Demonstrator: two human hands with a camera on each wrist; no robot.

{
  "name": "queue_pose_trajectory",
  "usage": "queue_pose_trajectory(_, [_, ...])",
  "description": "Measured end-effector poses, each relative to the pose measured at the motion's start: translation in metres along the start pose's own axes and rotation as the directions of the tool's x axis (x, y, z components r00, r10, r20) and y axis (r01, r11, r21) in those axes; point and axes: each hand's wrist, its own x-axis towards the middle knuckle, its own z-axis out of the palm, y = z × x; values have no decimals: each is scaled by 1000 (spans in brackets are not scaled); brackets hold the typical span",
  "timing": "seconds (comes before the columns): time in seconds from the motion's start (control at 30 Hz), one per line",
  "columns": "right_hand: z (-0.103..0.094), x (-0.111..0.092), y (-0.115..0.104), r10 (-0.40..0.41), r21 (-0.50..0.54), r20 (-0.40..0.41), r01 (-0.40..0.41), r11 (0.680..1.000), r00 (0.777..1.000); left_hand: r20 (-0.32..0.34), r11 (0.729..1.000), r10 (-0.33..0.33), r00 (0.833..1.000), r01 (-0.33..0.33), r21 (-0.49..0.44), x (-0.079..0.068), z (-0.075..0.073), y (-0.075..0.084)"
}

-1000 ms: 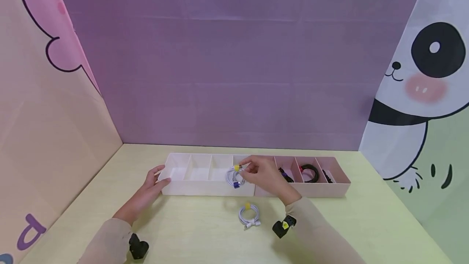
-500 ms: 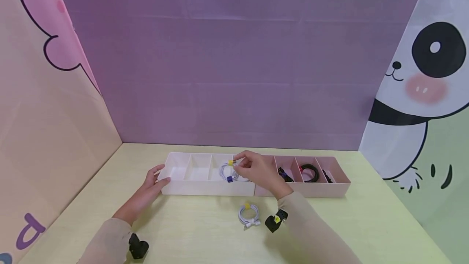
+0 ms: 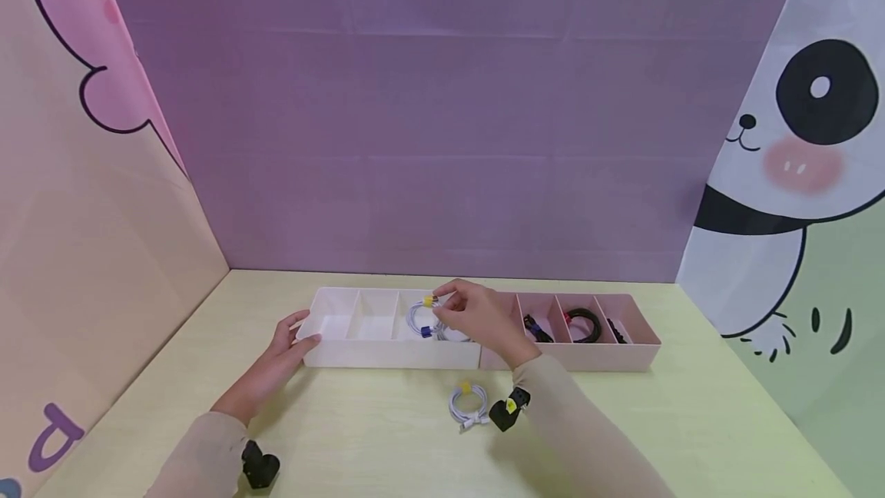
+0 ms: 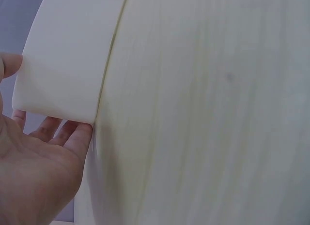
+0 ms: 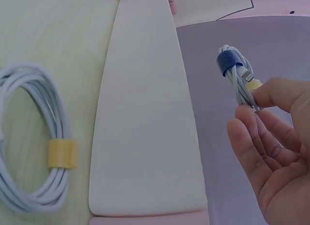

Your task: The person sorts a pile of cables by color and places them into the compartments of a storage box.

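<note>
My right hand [image 3: 480, 321] pinches a coiled white charging cable [image 3: 411, 320] between thumb and fingertips. A blue strap [image 5: 230, 62] and a yellow tie bind that coil, and a metal plug shows beside the strap. It hangs above the right-hand compartments of a white divided box [image 3: 390, 354]; whether it touches the box I cannot tell. My left hand [image 3: 282, 346] holds the box's left end, thumb on the front side and fingers against the end wall. A second coiled white cable [image 5: 36, 89] with a yellow tie lies on the table in front.
A pink divided box [image 3: 601, 358] adjoins the white one on the right. Its compartments hold a black coiled cable [image 3: 594, 327], a dark bundle [image 3: 535, 329] and another small black item [image 3: 615, 333]. A purple backdrop [image 3: 442, 137] rises behind the table.
My right hand has moved left and slightly up with the cable, from over the box's rightmost compartment toward the one left of it. The left hand stays on the box end.
</note>
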Motion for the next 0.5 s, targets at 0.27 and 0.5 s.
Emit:
queue_pose_trajectory(0.27, [4,6,2,19,-20,-13,-20,1000,1000,1,1000,19,1000,-19,-7,-2,1,1])
queue_pose_trajectory(0.5, [8,11,3,43,-22,-24,-43,999,999,12,1000,16,1000,-16,-14,0,0,-2])
